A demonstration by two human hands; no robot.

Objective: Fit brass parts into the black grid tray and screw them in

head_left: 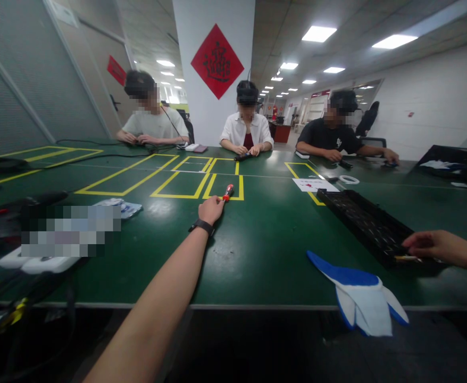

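Note:
My left hand [211, 209], with a black watch on its wrist, is stretched far out over the green table [265, 255]. Its fingers are closed on the near end of a red-handled screwdriver [228, 191], which lies on a yellow tape line. My right hand [436, 247] comes in from the right edge and rests on the near end of a long black tray [361, 218]. Its fingers pinch a thin pale stick [407, 259] that I cannot name. A blue and white work glove [361, 295] lies at the table's front edge, between my hands.
Three people sit at the far side of the table, each handling small items. Yellow tape rectangles [181, 183] mark the middle. A white sheet [315, 184] and a tape roll [349, 180] lie beyond the tray. Cables, a white power strip [38, 261] and dark gear crowd the left.

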